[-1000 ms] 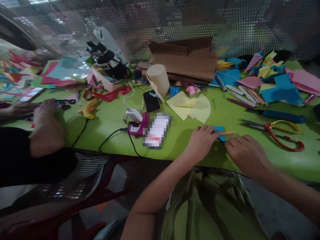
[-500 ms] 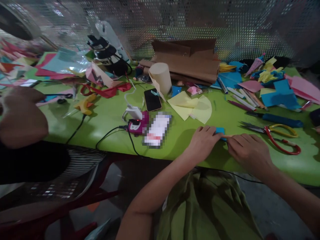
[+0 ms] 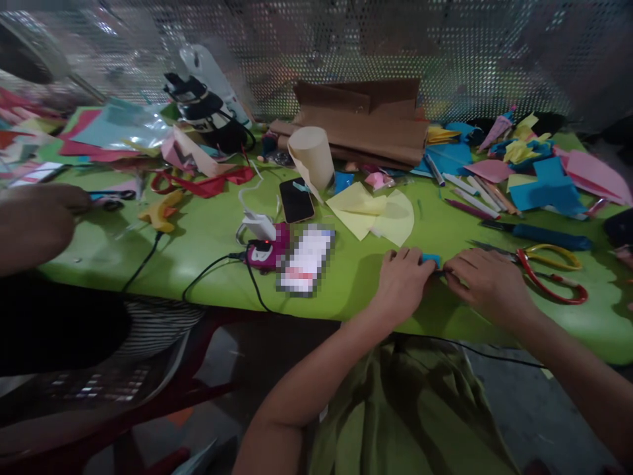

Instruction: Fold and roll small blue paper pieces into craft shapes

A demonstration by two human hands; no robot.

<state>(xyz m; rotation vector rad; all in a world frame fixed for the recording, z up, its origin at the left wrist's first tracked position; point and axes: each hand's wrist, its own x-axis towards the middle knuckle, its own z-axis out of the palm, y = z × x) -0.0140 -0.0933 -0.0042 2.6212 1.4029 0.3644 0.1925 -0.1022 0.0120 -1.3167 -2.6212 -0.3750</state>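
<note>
My left hand (image 3: 403,280) is closed over a small piece of blue paper (image 3: 431,260) at the table's front edge, its fingers pressing down on it. Close to its right, my right hand (image 3: 487,284) pinches with bent fingers at the end of a thin stick (image 3: 440,271) that runs along the paper. Most of the stick is hidden under the hands. Just beyond my right hand lie scissors (image 3: 554,270) with red and yellow handles, and a cutter with a blue grip (image 3: 551,237). Cut yellow paper (image 3: 373,210) lies in front of my left hand.
Left of my hands lie a lit phone (image 3: 306,258), a purple power strip (image 3: 267,257) with cords, and a dark phone (image 3: 297,200). Behind stand a cream paper roll (image 3: 316,155) and brown folded paper (image 3: 366,125). Another person's arm (image 3: 34,224) rests at far left.
The orange-brown stick showed between my hands before; now only a thin dark bit does. My right fingers have rolled slightly, and the view has shifted a little.
</note>
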